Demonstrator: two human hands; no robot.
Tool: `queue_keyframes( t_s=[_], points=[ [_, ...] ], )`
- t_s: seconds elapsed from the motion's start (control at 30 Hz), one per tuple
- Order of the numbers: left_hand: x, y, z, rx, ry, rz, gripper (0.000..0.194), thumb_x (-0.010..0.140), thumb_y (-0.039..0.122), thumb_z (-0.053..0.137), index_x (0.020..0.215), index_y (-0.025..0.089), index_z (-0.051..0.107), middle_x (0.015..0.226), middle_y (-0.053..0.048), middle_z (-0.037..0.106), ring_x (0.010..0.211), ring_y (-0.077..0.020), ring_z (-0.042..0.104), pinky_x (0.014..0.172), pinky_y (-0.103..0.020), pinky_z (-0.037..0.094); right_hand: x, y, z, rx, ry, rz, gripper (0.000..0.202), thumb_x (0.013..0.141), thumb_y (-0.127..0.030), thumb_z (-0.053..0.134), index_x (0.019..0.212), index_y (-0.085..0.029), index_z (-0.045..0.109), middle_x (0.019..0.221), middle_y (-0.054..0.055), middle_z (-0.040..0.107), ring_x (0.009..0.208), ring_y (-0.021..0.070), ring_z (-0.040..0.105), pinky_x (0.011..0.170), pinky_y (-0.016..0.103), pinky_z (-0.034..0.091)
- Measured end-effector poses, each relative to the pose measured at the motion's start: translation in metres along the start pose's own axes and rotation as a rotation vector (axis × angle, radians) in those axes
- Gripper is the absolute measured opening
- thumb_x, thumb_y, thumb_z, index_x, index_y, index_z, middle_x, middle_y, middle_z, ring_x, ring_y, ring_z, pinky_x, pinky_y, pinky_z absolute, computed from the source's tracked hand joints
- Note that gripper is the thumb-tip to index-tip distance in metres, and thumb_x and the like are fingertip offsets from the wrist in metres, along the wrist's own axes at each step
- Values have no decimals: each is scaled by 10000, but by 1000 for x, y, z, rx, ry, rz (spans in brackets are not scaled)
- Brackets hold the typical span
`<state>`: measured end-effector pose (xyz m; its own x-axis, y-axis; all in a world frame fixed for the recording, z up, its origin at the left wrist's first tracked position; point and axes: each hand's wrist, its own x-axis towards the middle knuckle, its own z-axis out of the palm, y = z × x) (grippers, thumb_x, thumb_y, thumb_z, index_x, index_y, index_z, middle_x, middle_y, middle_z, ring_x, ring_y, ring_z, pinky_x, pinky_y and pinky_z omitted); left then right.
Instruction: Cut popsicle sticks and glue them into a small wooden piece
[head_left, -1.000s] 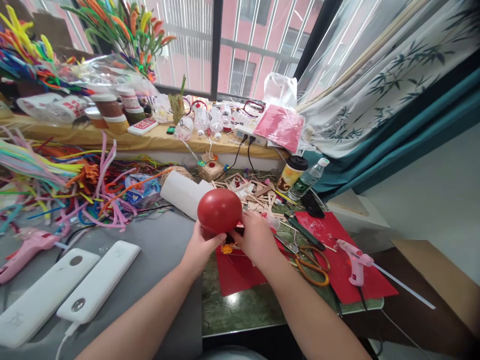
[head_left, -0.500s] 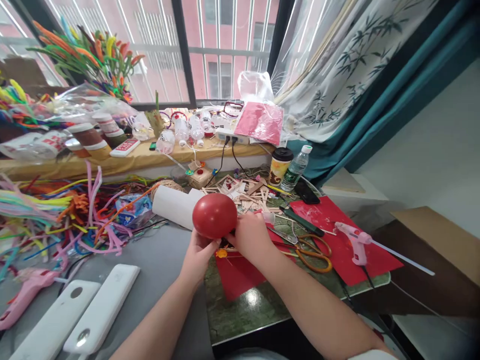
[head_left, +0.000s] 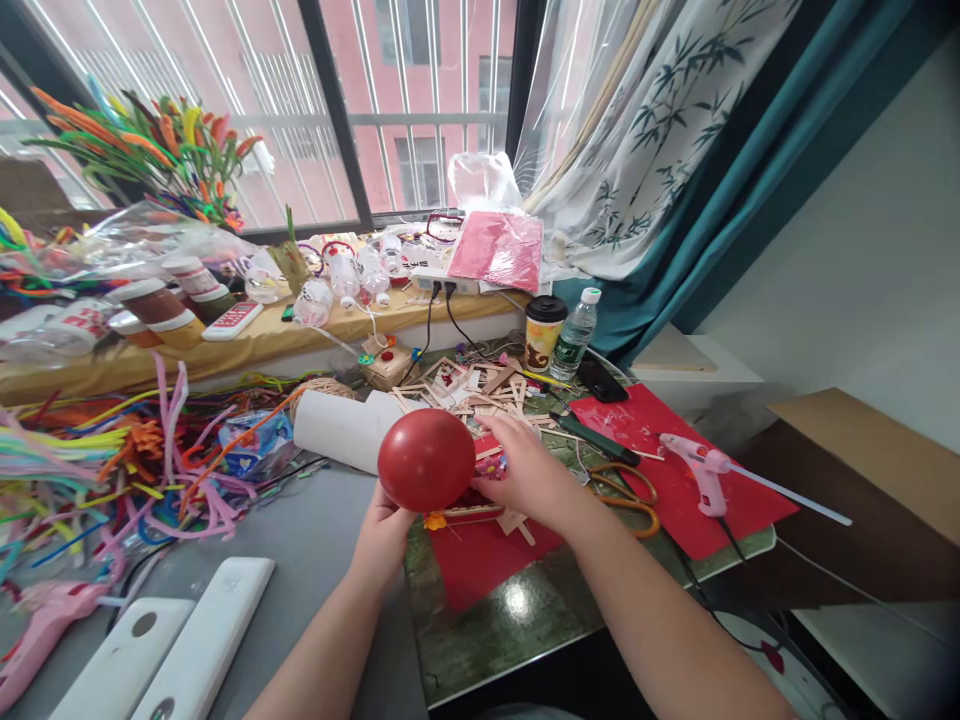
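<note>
A shiny red balloon sits in the middle of the view, over a small craft-stick piece with an orange flower at its left end. My left hand grips at the balloon's lower left side; most of its fingers are hidden behind the balloon. To the right, my right hand has thumb and fingers apart, around small colourful bits beside the balloon. Red paper lies beneath on the green tabletop.
Craft sticks and a white paper roll lie behind. Scissors, a green-handled cutter, a pink glue gun, a bottle and a cup stand or lie rightward. Pipe cleaners cover the left.
My right hand has moved right and its fingers have spread, uncovering colourful bits beside the balloon. The balloon sits slightly lower in view. The camera has shifted a little.
</note>
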<state>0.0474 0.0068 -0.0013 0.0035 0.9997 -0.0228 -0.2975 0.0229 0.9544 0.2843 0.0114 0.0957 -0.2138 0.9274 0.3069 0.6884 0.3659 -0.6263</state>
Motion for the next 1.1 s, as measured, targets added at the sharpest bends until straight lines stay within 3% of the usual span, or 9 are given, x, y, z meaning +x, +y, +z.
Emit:
queue_keyframes(
  t_s=[0.1, 0.17, 0.33, 0.43, 0.57, 0.63, 0.7, 0.87, 1.1],
  points=[
    [1, 3, 1, -31, -14, -25, 559, 712, 352, 879, 1224, 279, 666, 1223, -45, 741, 1139, -275, 678, 969, -399, 537, -17, -7, -2, 229, -47, 13, 1105, 707, -325, 887, 1600, -344, 236, 1615, 117, 369, 1470, 313, 390, 1152, 512, 402],
    [0, 5, 3, -37, -16, -52, 538, 711, 368, 878, 1205, 276, 683, 1199, -45, 752, 1117, -274, 689, 956, -395, 543, -23, -15, 4, 380, -58, 54, 1226, 654, -408, 928, 1615, -370, 167, 1627, 116, 352, 1458, 325, 417, 1114, 511, 453],
    [-3, 12, 9, -60, -24, -92, 554, 719, 357, 865, 1234, 282, 676, 1230, -44, 743, 1145, -265, 679, 977, -369, 531, -18, -17, 27, 597, 54, 89, 1016, 663, -392, 926, 1524, -336, 390, 1515, 103, 504, 1357, 327, 524, 1086, 490, 474],
    [-3, 16, 8, -75, -81, -97, 549, 795, 298, 779, 1321, 290, 621, 1298, -45, 707, 1240, -277, 625, 1025, -388, 502, -16, -9, 36, 703, 86, 87, 943, 668, -338, 921, 1480, -321, 442, 1433, 99, 572, 1284, 313, 579, 1052, 462, 499],
    [-2, 26, -1, -19, -314, -179, 545, 763, 216, 722, 1302, 233, 641, 1310, -78, 691, 1282, -329, 586, 1057, -446, 480, -20, 3, 44, 834, 92, 106, 919, 677, -297, 909, 1464, -311, 434, 1457, 111, 547, 1274, 304, 590, 1030, 442, 510],
    [-2, 33, -6, 16, -514, -162, 672, 715, 172, 766, 1363, 240, 600, 1407, -94, 624, 1349, -342, 529, 1101, -459, 451, -23, 9, 48, 871, 107, 118, 923, 679, -284, 902, 1465, -303, 420, 1488, 120, 519, 1309, 307, 566, 1052, 445, 490],
    [-3, 39, -9, 110, -601, -76, 821, 688, 126, 802, 1446, 268, 521, 1483, -91, 554, 1387, -326, 491, 1136, -448, 420, -25, 16, 53, 884, 114, 139, 937, 670, -282, 901, 1468, -292, 408, 1473, 128, 535, 1286, 307, 582, 1037, 442, 493],
    [-5, 43, -8, 210, -529, -23, 709, 720, 146, 806, 1378, 239, 557, 1413, -111, 601, 1271, -298, 598, 1048, -436, 500, -27, 27, 65, 914, 152, 205, 861, 700, -318, 873, 1441, -260, 437, 1300, 119, 660, 1066, 269, 688, 889, 391, 550],
    [-9, 45, -7, 255, -504, 1, 735, 711, 168, 823, 1386, 258, 546, 1410, -86, 608, 1270, -270, 603, 1072, -428, 492, -29, 16, 76, 905, 340, 235, 754, 741, -341, 830, 1404, -236, 486, 1302, 129, 644, 1072, 275, 666, 912, 443, 540]
  ],
)
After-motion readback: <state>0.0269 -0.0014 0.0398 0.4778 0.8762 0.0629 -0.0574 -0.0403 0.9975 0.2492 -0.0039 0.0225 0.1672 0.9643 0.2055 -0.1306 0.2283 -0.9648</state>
